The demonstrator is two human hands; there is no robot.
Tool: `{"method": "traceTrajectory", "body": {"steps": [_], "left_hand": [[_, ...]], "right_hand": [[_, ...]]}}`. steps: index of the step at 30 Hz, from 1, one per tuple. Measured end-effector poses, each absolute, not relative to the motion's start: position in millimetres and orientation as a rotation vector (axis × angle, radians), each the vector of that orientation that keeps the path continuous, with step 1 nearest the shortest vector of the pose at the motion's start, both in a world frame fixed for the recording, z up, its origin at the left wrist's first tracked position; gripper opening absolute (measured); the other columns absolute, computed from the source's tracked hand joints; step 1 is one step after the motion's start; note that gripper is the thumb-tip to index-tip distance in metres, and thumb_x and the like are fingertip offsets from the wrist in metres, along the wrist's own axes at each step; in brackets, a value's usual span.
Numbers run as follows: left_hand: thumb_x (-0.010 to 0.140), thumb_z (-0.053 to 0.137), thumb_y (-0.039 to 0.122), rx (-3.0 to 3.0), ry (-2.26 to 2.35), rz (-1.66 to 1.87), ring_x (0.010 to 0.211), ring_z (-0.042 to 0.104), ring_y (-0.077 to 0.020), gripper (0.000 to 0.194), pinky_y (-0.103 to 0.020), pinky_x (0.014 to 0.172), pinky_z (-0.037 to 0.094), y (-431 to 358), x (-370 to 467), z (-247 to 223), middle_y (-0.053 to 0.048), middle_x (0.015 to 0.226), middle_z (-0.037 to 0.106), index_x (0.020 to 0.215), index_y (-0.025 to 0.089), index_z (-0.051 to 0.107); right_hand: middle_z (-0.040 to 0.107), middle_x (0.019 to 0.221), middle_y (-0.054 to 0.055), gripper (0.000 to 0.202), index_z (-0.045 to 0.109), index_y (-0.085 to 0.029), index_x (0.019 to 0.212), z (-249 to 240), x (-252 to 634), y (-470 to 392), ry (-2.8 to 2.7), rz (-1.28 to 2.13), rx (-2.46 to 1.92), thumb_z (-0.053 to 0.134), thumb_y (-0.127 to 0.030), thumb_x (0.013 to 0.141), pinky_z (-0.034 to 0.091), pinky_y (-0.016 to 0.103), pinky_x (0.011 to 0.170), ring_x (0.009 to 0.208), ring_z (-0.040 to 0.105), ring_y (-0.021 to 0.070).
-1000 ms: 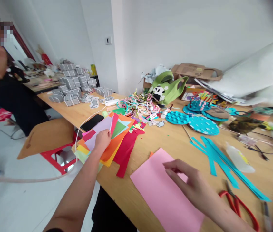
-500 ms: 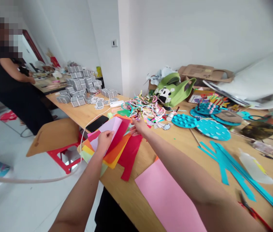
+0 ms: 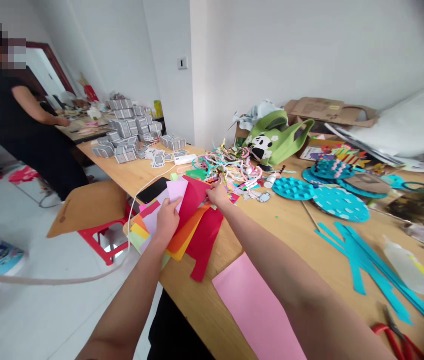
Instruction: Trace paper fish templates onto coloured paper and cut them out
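Here are my two hands, out over the near left part of the pale wooden tabletop (image 3: 290, 222). My left hand (image 3: 168, 217) pinches the lilac sheet (image 3: 176, 191); my right hand (image 3: 217, 195) has fingertips closed on the right edge of the red sheet (image 3: 192, 197), just beside it. Both sheets sit on top of a fanned stack of coloured paper, orange and yellow showing underneath. Beyond it on the left lies a black phone (image 3: 153, 190).

Nearer to me, beneath my right forearm, there's a pink sheet (image 3: 249, 300) flat on the wood. Over to the right, cyan strips (image 3: 358, 260) cross one another, red-handled scissors (image 3: 395, 332) at the near edge of view. Far side now: a tangle of fuzzy craft stems (image 3: 227, 165), a green bag (image 3: 277, 145) with a panda face, and cyan discs (image 3: 341, 204) further right. Grey boxes (image 3: 125, 125) pile up at the far left end.

Out in the room, a person (image 3: 27, 120) in black stands far left, a red stool (image 3: 108, 242) nearer, white wall (image 3: 309, 50) behind everything.
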State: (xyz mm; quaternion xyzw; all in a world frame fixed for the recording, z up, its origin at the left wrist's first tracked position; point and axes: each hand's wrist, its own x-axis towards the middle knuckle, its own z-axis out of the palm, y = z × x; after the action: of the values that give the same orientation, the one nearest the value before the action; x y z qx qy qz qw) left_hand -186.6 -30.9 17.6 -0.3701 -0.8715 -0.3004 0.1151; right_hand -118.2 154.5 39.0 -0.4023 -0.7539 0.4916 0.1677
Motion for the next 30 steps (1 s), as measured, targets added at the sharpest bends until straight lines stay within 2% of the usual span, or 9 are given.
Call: {"method": "traceTrajectory", "body": {"steps": [2,5,12,16,19,24,27,30], "left_hand": [[0.082,0.041,0.005,-0.973,-2.553,-0.868,0.094,0.062,-0.0239,0.047,-0.033,0.086,0.049,-32.9,-187.8,21.1,-0.012,0.103,0.060,0.123,0.014,0.062],[0.086,0.040,0.012,-0.776,-2.493,-0.888,0.101,0.059,-0.0281,0.047,-0.038,0.089,0.048,-39.9,-190.6,31.3,-0.017,0.111,0.056,0.131,0.009,0.054],[0.084,0.047,0.015,-0.711,-2.425,-0.942,0.103,0.059,-0.0274,0.047,-0.036,0.090,0.048,-46.3,-191.8,38.9,-0.014,0.113,0.057,0.130,0.012,0.056],[0.083,0.045,0.014,-0.728,-2.435,-0.985,0.106,0.058,-0.0279,0.048,-0.036,0.091,0.048,-42.3,-189.6,33.2,-0.015,0.115,0.058,0.130,0.010,0.056],[0.083,0.043,0.010,-0.782,-2.408,-1.018,0.105,0.060,-0.0257,0.047,-0.035,0.091,0.048,-40.6,-191.4,29.1,-0.013,0.115,0.059,0.128,0.014,0.059],[0.082,0.042,0.005,-0.921,-2.452,-0.955,0.101,0.062,-0.0233,0.041,-0.034,0.089,0.049,-36.1,-197.3,21.5,-0.010,0.107,0.064,0.109,0.016,0.070],[0.080,0.044,0.005,-0.967,-2.485,-0.908,0.100,0.062,-0.0251,0.038,-0.036,0.089,0.049,-32.6,-197.4,18.7,-0.011,0.104,0.066,0.105,0.015,0.072],[0.081,0.045,0.007,-1.019,-2.508,-0.853,0.099,0.062,-0.0265,0.037,-0.037,0.087,0.049,-30.6,-194.9,17.6,-0.012,0.103,0.066,0.104,0.015,0.072]], "right_hand": [[0.061,0.051,0.000,0.012,0.056,-0.017,0.091,42.1,-119.9,150.0,-2.030,1.485,-1.129,0.051,-0.011,0.082,0.053,0.024,0.052,0.054,0.067,0.0182],[0.056,0.048,-0.004,0.016,0.051,-0.019,0.095,53.9,-118.2,145.0,-1.829,1.559,-1.086,0.047,-0.010,0.084,0.052,0.022,0.046,0.048,0.065,0.0167],[0.056,0.051,-0.007,0.021,0.044,-0.021,0.085,88.4,-61.9,143.1,-1.498,1.680,-1.024,0.052,-0.004,0.076,0.055,0.023,0.044,0.043,0.063,0.0144],[0.063,0.060,-0.002,0.024,0.046,-0.019,0.078,92.1,15.7,136.1,-1.320,1.859,-1.007,0.057,-0.001,0.068,0.059,0.027,0.051,0.051,0.068,0.0174],[0.068,0.066,0.003,0.023,0.055,-0.015,0.081,84.2,85.9,123.2,-1.171,1.993,-1.056,0.061,0.000,0.064,0.061,0.026,0.056,0.058,0.070,0.0189],[0.070,0.066,0.006,0.022,0.059,-0.015,0.071,54.8,186.3,85.1,-0.907,1.962,-1.275,0.073,-0.005,0.057,0.063,0.025,0.060,0.060,0.071,0.0210],[0.073,0.073,0.008,0.027,0.060,-0.016,0.074,35.8,220.7,54.2,-0.841,1.982,-1.375,0.079,-0.011,0.056,0.063,0.029,0.065,0.069,0.073,0.0253],[0.074,0.088,0.009,0.040,0.060,-0.017,0.088,24.6,234.6,29.0,-0.830,2.005,-1.399,0.083,-0.018,0.055,0.063,0.029,0.066,0.079,0.073,0.0275]]}}
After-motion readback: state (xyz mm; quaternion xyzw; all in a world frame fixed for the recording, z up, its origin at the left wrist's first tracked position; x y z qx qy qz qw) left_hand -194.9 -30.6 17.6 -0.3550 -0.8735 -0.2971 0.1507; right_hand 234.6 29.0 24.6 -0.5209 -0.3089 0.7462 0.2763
